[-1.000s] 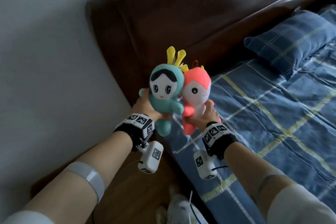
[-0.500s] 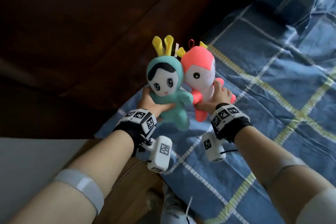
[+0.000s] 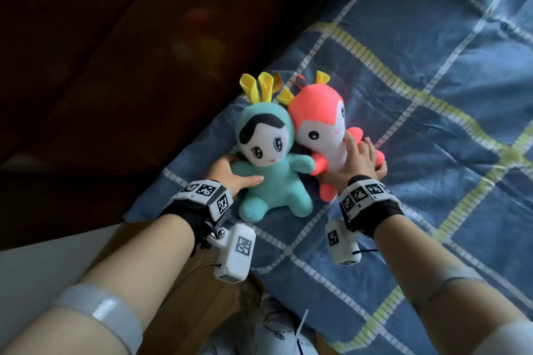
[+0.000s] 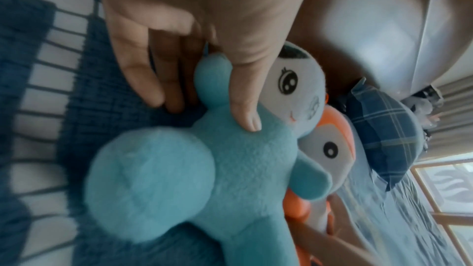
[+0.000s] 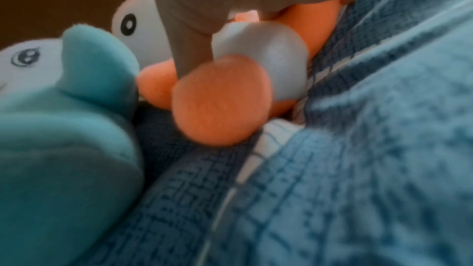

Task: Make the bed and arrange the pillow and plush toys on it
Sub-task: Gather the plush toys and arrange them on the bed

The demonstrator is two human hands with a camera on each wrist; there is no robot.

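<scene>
A teal plush doll (image 3: 274, 173) with yellow ears and a white face lies face up on the blue plaid bedcover (image 3: 432, 153), near its left edge. My left hand (image 3: 230, 173) grips its body, thumb on the chest (image 4: 245, 116) and fingers behind its back. Beside it, heads touching, lies a coral-pink plush (image 3: 320, 124) with a white front. My right hand (image 3: 360, 158) holds that one around its body, thumb on its belly (image 5: 179, 52). In the left wrist view a plaid pillow (image 4: 384, 128) lies farther along the bed by the headboard.
A dark brown headboard (image 3: 129, 52) rises just beyond the toys. The bed's left edge drops to a wooden floor (image 3: 184, 291) where my white shoe (image 3: 277, 334) shows. A window frame (image 4: 440, 205) stands past the bed's far side.
Both hands have lowered the two plush toys from mid-air down onto the bedcover near the headboard. The head view has tilted down, so the pillow has left that view.
</scene>
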